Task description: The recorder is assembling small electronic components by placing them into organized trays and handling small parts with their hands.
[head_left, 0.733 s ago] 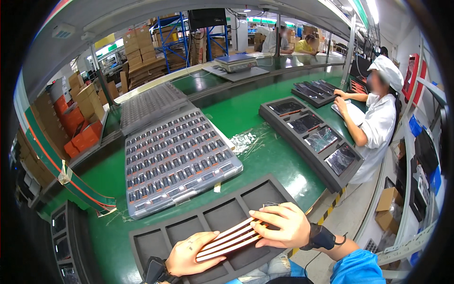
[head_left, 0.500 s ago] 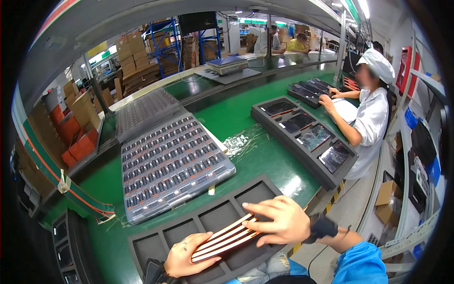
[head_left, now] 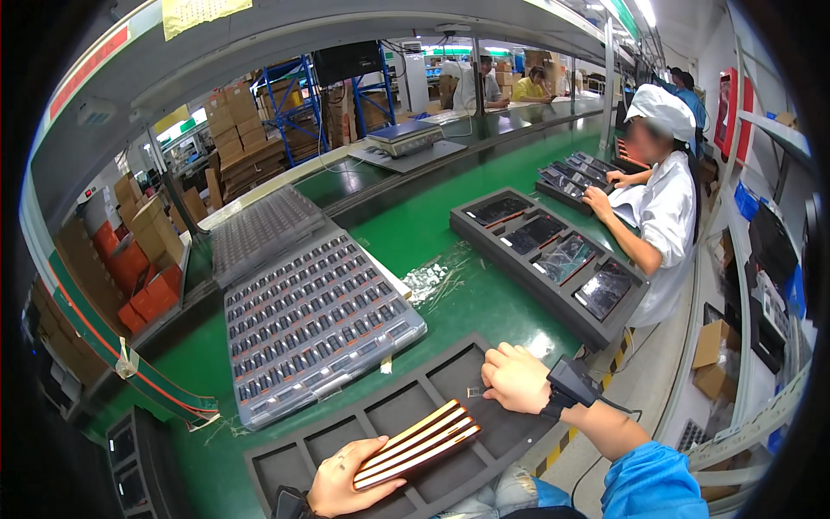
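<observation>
My left hand point(head_left: 350, 476) is closed round a fanned stack of several thin flat panels point(head_left: 419, 445) with pale edges and dark orange-brown gaps. The stack is held tilted over a black foam tray point(head_left: 367, 406) with rectangular compartments. Apart from the stack, my right hand point(head_left: 516, 381) is above the tray's far right part, fingers curled together. A small pale bit shows by its fingertips; what they hold, if anything, I cannot make out. A dark band with a cable is on my right wrist.
Beyond my tray lies a clear plastic tray point(head_left: 320, 320) filled with rows of small dark parts. To the right, a foam tray point(head_left: 553, 259) holds several dark screen panels. A co-worker in white point(head_left: 666, 199) handles another tray. A scale point(head_left: 402, 138) stands farther back.
My right hand has left the stack and moved a little up, its spread fingers now curled in. My left hand still holds the stack. The view has shifted slightly.
</observation>
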Available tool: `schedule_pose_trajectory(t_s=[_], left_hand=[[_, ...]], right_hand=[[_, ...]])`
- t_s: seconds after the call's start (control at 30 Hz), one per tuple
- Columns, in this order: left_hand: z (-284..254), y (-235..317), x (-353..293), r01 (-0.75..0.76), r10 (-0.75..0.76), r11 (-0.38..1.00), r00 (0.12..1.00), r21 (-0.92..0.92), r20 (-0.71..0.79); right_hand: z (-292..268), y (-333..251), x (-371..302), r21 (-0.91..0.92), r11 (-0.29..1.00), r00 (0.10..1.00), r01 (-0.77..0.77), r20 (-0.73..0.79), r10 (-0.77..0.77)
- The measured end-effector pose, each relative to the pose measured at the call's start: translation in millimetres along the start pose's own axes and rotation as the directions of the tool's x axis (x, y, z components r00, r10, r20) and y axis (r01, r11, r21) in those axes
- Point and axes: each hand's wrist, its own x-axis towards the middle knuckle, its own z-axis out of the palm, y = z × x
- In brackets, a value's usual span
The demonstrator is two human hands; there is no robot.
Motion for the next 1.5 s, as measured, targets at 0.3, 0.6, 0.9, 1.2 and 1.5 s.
schedule_pose_trajectory(t_s=[0.3,0.6,0.9,1.2,1.5], left_hand=[[-3.5,1.4,0.5,0.018,-0.018,1.000,0.999,-0.010,0.030],[-4.7,2.3,1.6,-0.060,0.061,0.998,0.998,0.032,-0.015],[-4.4,-5.5,4.5,-0.098,0.098,0.991,0.995,0.095,0.006],[-2.3,-8.0,3.0,-0.116,0.116,0.989,0.993,0.096,0.010],[-3.1,-12.3,2.4,-0.087,0.085,0.990,0.996,0.108,0.023]], right_hand=[[-30.2,-5.3,1.5,0.812,0.492,0.949,-0.314,0.248,0.196],[-31.3,-30.3,-12.9,0.990,-0.127,0.989,-0.063,0.079,0.123],[-24.9,-50.1,-9.5,0.940,0.252,0.947,0.229,-0.276,0.167],[-29.7,-64.8,-9.3,0.706,0.623,0.902,0.335,-0.431,0.003],[-25.2,-55.7,-10.4,0.518,0.731,0.861,0.444,-0.474,-0.187]])
